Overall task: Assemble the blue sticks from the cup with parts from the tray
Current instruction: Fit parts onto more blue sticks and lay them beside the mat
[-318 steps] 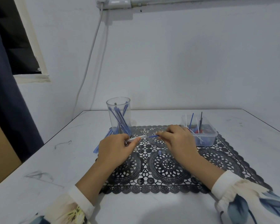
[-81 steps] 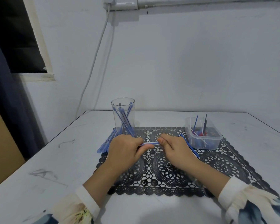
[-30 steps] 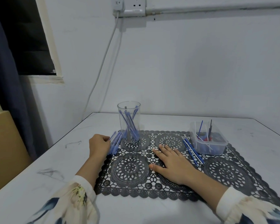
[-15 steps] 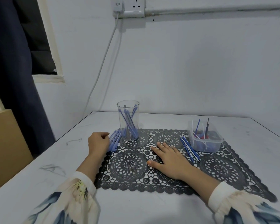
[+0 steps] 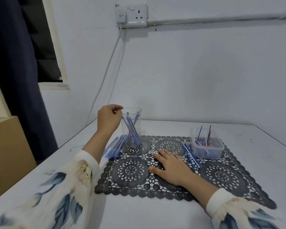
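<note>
Head view: left hand [image 5: 108, 120] at the cup [image 5: 131, 141] rim, grip curled, whether it pinches anything I cannot tell; right hand [image 5: 170, 169] flat on the mat [image 5: 221, 176], grip spread. The blue sticks [image 5: 130, 129] lean inside the cup; a sideways tug could topple it.

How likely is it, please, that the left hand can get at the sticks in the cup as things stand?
Very likely yes: the left hand hovers right beside the open rim of the cup, the blue sticks stand up inside it, and nothing covers the top.
</note>
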The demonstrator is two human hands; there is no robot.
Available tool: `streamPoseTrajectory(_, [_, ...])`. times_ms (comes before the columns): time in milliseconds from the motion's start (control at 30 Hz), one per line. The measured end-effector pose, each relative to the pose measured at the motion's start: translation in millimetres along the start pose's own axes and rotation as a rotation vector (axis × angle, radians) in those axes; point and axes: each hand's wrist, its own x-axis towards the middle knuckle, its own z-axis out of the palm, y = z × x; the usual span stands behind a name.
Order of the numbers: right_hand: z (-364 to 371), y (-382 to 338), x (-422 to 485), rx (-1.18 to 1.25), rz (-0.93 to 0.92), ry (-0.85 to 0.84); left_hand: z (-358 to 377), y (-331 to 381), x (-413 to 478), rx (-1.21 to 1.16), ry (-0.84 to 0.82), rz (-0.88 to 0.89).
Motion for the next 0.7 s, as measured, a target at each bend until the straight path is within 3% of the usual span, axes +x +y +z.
streamPoseTrajectory(233, [0, 1, 2, -0.001, -0.004, -0.006, 8, 27, 50, 0.521, -0.472, -0.123])
streamPoseTrajectory(400, [0, 1, 2, 0.012, -0.015, 0.01, 13, 49, 58, 0.57, -0.777, -0.395])
streamPoseTrajectory(700, [1, 2, 3, 0.045, -0.024, 0.018, 30, 56, 69, 0.731, -0.973, -0.627])
